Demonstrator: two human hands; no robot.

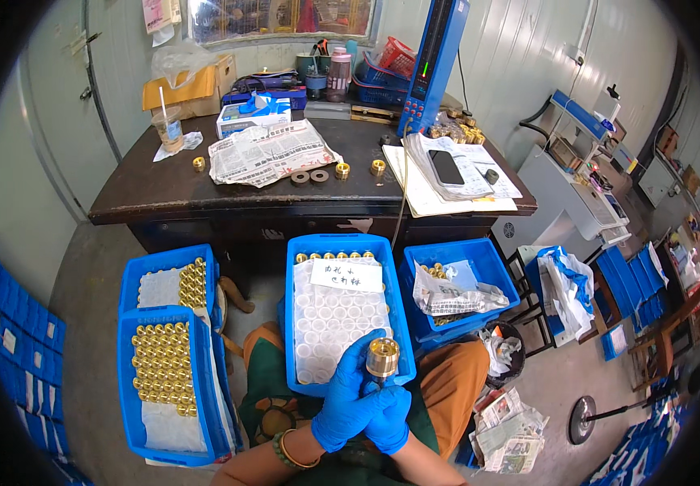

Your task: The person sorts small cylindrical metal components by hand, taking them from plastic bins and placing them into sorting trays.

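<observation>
1. Head view: a brass-coloured ring (383,350) stood just above the two gloved hands, over the near end of the middle blue tray (342,241).
2. The left hand (345,402) gripped it, fingers along its left side.
3. The right hand (389,419) curled below it, any grip hidden.

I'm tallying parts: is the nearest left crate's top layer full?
Partial: brass rings cover the far part; bare white sheet shows at the near end.

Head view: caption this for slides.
Gloved left hand and right hand hold a golden metal fitting near blue bins.
</observation>
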